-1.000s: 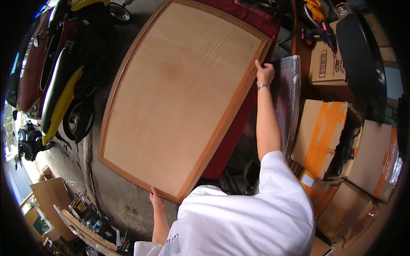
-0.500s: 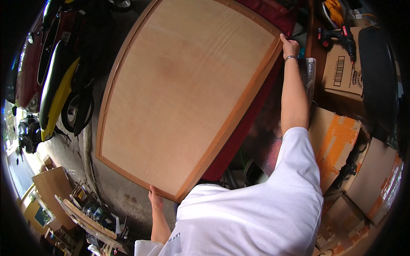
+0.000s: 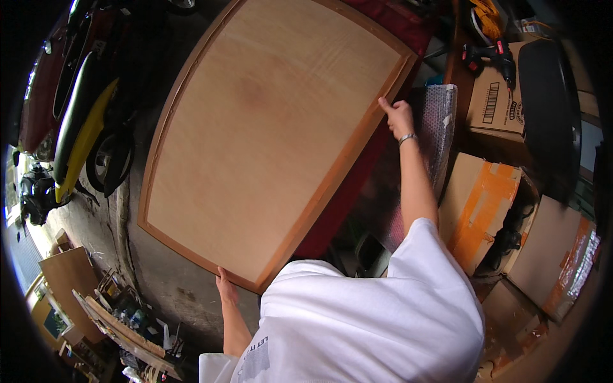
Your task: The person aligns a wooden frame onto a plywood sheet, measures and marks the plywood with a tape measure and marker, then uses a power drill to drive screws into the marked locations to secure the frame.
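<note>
A large framed wooden panel (image 3: 262, 127), pale plywood inside a brown wooden border, fills the middle of the view and slants up to the right. My left hand (image 3: 226, 288) grips its near lower edge, thumb on the border and the other fingers partly hidden beneath. On the long right edge, below the far corner, my right hand (image 3: 399, 119) has its thumb over the border and its fingers curled at the side. Dark red cloth (image 3: 338, 210) lies under the panel along that side.
A bubble-wrapped item (image 3: 437, 121) stands right of the panel. Farther right are taped cardboard boxes (image 3: 479, 207), a cordless drill (image 3: 498, 60) on a carton and a black curved board (image 3: 550, 115). Motorbikes (image 3: 83, 121) stand at left, with cluttered tools (image 3: 131, 313) at lower left.
My right hand has slid down the panel's right edge, away from the far corner, and its elbow has bent. My left hand keeps its place on the near edge.
</note>
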The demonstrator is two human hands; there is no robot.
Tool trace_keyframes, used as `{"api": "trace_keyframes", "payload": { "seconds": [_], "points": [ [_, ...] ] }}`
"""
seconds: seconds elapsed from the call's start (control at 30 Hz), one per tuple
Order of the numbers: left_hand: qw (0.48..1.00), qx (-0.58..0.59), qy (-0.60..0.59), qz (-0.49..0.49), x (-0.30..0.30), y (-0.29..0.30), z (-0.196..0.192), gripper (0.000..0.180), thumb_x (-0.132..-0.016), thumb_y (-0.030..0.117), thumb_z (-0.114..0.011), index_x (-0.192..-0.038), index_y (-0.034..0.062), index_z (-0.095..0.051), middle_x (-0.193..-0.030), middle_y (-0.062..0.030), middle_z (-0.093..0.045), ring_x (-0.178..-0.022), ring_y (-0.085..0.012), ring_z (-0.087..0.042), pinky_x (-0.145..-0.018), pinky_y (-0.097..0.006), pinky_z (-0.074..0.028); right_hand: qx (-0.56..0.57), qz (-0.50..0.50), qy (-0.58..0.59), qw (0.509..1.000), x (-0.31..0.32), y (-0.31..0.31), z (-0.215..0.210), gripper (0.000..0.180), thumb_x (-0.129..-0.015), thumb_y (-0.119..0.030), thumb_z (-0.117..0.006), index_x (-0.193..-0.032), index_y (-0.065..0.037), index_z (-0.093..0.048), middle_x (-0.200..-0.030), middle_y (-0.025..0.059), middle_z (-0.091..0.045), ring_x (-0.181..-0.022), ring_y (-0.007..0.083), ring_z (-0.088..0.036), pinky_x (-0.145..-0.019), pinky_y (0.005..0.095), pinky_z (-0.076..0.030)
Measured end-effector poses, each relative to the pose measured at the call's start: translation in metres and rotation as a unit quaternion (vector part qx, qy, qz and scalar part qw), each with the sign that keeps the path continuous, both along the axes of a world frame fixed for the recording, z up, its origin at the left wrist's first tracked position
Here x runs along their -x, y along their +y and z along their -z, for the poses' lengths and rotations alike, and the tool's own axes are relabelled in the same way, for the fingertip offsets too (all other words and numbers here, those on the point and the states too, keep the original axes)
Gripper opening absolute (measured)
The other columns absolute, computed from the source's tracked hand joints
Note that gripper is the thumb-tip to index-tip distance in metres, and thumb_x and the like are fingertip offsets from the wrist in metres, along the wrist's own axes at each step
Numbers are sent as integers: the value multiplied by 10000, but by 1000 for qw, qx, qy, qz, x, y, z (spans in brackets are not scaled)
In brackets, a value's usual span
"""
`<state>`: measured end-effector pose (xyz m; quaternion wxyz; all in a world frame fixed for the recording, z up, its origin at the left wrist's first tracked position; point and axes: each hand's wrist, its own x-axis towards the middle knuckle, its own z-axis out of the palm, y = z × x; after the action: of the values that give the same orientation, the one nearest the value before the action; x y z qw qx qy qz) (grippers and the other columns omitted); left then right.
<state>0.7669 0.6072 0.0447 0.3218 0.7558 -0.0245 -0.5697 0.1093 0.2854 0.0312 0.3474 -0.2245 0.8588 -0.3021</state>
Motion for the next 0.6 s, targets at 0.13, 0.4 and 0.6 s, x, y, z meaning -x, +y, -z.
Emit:
{"api": "trace_keyframes", "payload": {
  "seconds": [0.13, 0.4, 0.6],
  "points": [
    [1000, 19, 1, -2, -1, -3, 2, 645, -930, 453, -558, -1395, 56, -352, -1414, -66, -424, -1308, -232, -392, -1082, -395, -304, 37, 43, -5, 998, -22, 24, 23, 500, -783, -335, -796, -941, -23, -438, -575, -31, -351, -380, 56, -304, -323, 249, -188],
    [999, 34, 8, -5, -8, 6, 10, 668, -920, 462, -572, -1392, 39, -359, -1400, -74, -446, -1307, -226, -398, -1075, -372, -310, 4, 37, -26, 999, -43, 19, -6, 594, -781, -305, -794, -1048, 102, -453, -870, 171, -566, -749, 217, -585, -557, 338, -501],
    [999, 15, -27, -12, 5, 2, 5, 696, -906, 489, -582, -1395, 46, -359, -1399, -71, -449, -1310, -232, -395, -1072, -373, -307, -89, 33, 96, 991, -65, 8, 2, 665, -862, -281, -675, -1201, 137, -284, -1257, 352, -414, -1121, 451, -523, -930, 441, -504]
  ]
}}
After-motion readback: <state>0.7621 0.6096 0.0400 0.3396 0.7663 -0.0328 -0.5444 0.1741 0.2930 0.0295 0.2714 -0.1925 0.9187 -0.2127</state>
